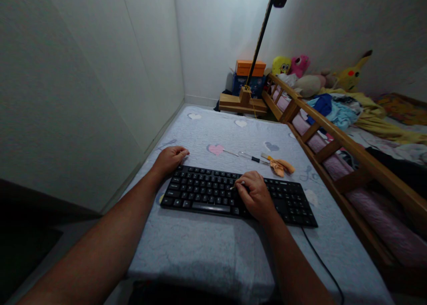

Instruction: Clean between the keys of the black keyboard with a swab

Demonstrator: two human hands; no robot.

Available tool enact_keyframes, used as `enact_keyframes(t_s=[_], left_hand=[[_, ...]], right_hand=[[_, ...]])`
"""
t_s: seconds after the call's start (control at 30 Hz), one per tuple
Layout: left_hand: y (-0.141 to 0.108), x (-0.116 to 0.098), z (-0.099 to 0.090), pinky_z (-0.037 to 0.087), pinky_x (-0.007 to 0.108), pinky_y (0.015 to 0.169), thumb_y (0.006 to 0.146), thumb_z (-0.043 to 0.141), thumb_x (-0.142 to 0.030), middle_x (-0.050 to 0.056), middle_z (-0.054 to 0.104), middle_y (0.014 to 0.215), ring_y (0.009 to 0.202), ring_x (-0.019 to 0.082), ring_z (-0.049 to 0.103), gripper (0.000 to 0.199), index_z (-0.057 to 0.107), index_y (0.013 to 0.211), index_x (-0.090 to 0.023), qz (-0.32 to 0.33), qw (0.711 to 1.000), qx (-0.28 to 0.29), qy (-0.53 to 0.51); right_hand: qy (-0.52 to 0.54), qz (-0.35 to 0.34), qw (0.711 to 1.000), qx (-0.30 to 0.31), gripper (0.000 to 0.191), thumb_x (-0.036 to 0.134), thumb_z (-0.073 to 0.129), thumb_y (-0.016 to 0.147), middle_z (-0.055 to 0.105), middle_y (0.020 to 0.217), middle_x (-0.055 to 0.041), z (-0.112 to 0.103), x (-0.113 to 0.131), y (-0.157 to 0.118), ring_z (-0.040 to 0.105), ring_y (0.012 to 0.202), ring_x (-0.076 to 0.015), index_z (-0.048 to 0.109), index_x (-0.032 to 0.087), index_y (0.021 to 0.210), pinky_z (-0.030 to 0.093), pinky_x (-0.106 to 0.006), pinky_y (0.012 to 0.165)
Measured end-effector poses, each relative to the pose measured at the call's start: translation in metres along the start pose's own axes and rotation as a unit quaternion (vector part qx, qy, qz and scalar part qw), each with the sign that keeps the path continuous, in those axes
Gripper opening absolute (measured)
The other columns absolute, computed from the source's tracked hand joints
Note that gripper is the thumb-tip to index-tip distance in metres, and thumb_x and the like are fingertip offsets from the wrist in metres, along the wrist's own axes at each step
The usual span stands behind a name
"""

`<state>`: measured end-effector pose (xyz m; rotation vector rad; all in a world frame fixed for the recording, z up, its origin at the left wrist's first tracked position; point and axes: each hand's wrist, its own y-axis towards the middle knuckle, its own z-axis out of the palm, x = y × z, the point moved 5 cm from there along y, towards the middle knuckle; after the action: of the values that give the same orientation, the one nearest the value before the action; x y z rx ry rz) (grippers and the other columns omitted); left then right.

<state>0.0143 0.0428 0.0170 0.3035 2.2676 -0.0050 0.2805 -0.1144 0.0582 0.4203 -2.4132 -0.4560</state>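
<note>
A black keyboard (207, 189) lies on a table with a light blue, heart-patterned cloth (200, 238). My right hand (255, 193) is over the keyboard's right-middle part, its thumb and fingers pinched on a thin, white-tipped swab (233, 187) that touches or nearly touches the keys. Near the keyboard's top left corner rests my left hand (171, 159), fingers curled together; whether it holds anything is hidden. Behind the keyboard lie another thin swab (231, 152), a tool with a black grip (255, 159), a brush (266, 156) and a crumpled orange cloth (280, 166).
A black cable (322, 260) runs from the keyboard toward the front right. Along the right side stands a wooden bed rail (327, 129), with clothes and plush toys beyond it. A wooden stand (243, 102) and an orange box (250, 68) are behind the table. White cabinet doors (110, 73) line the left.
</note>
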Motion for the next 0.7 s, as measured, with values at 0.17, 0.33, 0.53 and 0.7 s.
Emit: enact_keyframes(t_s=[0.17, 0.33, 0.53, 0.7], left_hand=[[0.0009, 0.0029, 0.0008, 0.036, 0.03, 0.054, 0.083, 0.051, -0.047, -0.001, 0.058, 0.054, 0.054, 0.018, 0.053, 0.038, 0.072, 0.086, -0.015, -0.003, 1.0, -0.003, 0.0], [0.0012, 0.0032, 0.0014, 0.036, 0.03, 0.055, 0.082, 0.051, -0.047, 0.0, 0.06, 0.057, 0.055, 0.018, 0.054, 0.038, 0.072, 0.085, -0.015, -0.004, 1.0, 0.0, -0.005], [0.0001, 0.001, 0.0002, 0.035, 0.029, 0.054, 0.082, 0.05, -0.048, -0.001, 0.057, 0.052, 0.053, 0.018, 0.053, 0.04, 0.072, 0.085, -0.016, -0.004, 1.0, -0.004, -0.001], [-0.0004, 0.0001, -0.0005, 0.036, 0.029, 0.054, 0.082, 0.051, -0.048, 0.0, 0.058, 0.053, 0.054, 0.019, 0.053, 0.039, 0.072, 0.085, -0.015, -0.004, 1.0, -0.004, -0.004]], right_hand=[[-0.012, 0.004, 1.0, -0.015, 0.016, 0.018, 0.052, 0.091, 0.065, 0.084, -0.005, 0.0007, -0.0034, 0.0001, 0.054, 0.089, -0.0214, 0.066, 0.021, 0.084, 0.04, -0.04, 0.085], [-0.023, 0.005, 1.0, -0.02, 0.016, 0.018, 0.052, 0.091, 0.065, 0.084, -0.0053, 0.0005, -0.0032, 0.0002, 0.054, 0.089, -0.0217, 0.066, 0.021, 0.084, 0.039, -0.04, 0.085], [-0.033, 0.01, 0.999, -0.031, 0.016, 0.017, 0.052, 0.09, 0.065, 0.083, -0.0046, -0.0027, -0.0035, -0.0005, 0.053, 0.089, -0.0215, 0.065, 0.021, 0.082, 0.038, -0.039, 0.085], [-0.04, 0.018, 0.998, -0.038, 0.016, 0.016, 0.052, 0.089, 0.064, 0.08, -0.0041, -0.0049, -0.0052, -0.0008, 0.054, 0.087, -0.021, 0.064, 0.021, 0.079, 0.038, -0.039, 0.084]])
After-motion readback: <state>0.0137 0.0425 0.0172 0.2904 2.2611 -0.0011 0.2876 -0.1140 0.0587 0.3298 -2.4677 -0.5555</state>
